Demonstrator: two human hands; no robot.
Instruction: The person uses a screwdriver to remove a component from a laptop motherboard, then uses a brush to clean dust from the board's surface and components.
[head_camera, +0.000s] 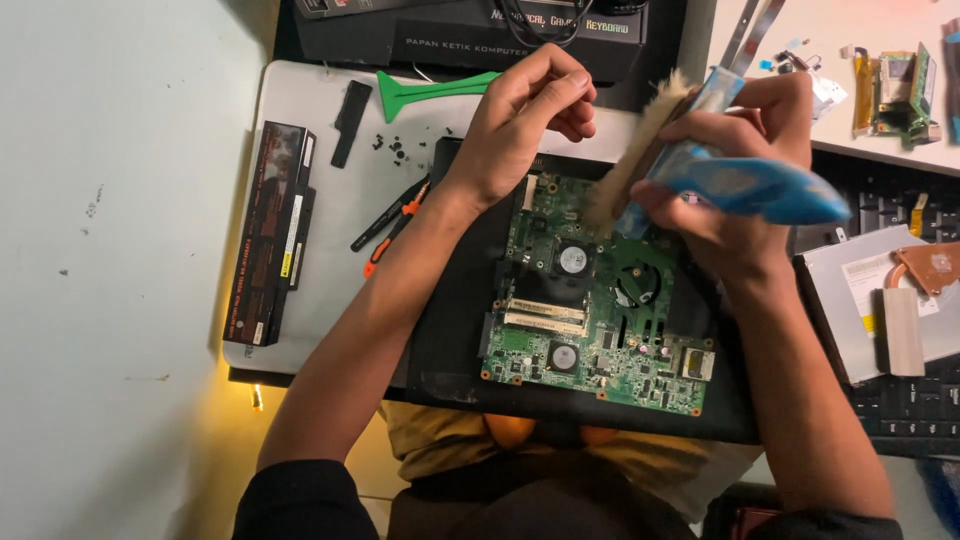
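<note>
Now gripping a blue-handled brush (700, 170) in the right hand (735, 190), bristles slanting down-left onto the board's (590, 300) top edge, long axis diagonal, and bracing the curled, empty left hand (520, 120) on the board's top-left corner.

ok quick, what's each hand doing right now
Left hand: holding nothing, fingers curled, resting at the top edge of the green circuit board.
Right hand: closed on a blue-handled brush.
</note>
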